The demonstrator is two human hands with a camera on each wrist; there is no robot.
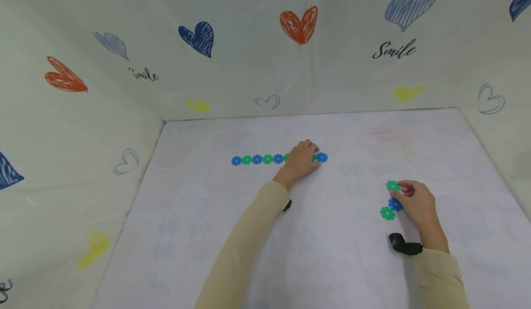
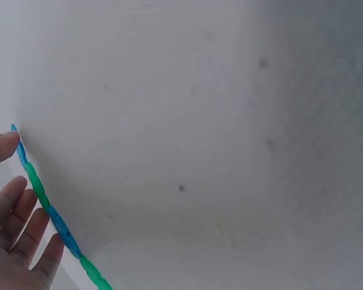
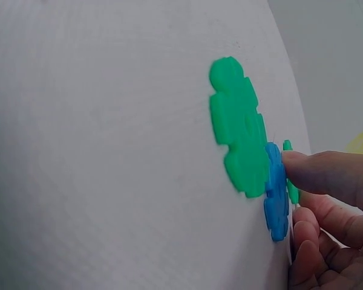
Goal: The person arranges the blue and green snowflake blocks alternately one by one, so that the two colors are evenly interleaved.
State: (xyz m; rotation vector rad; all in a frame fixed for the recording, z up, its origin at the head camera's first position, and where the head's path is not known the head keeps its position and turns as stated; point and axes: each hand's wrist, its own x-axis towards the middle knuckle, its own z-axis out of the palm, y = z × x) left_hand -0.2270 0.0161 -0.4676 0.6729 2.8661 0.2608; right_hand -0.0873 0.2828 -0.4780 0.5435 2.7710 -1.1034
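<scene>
A straight row of alternating blue and green flower-shaped interlocking discs (image 1: 257, 160) lies on the white table. My left hand (image 1: 299, 159) rests over the row near its right end, hiding several discs, while a blue disc (image 1: 322, 157) shows beyond it. In the left wrist view, the fingers (image 2: 33, 232) are loosely extended and touch the row. Off to the right, my right hand (image 1: 419, 203) pinches a green disc (image 1: 392, 186) between thumb and forefinger. Just below it lie a blue disc (image 1: 395, 204) and another green disc (image 1: 387, 213).
The white table (image 1: 332, 253) meets pale walls printed with hearts, such as a red heart (image 1: 299, 26) at the back. A black wrist camera (image 1: 404, 245) sits at the right cuff. Another black wrist camera (image 1: 287, 205) shows partly behind the left cuff.
</scene>
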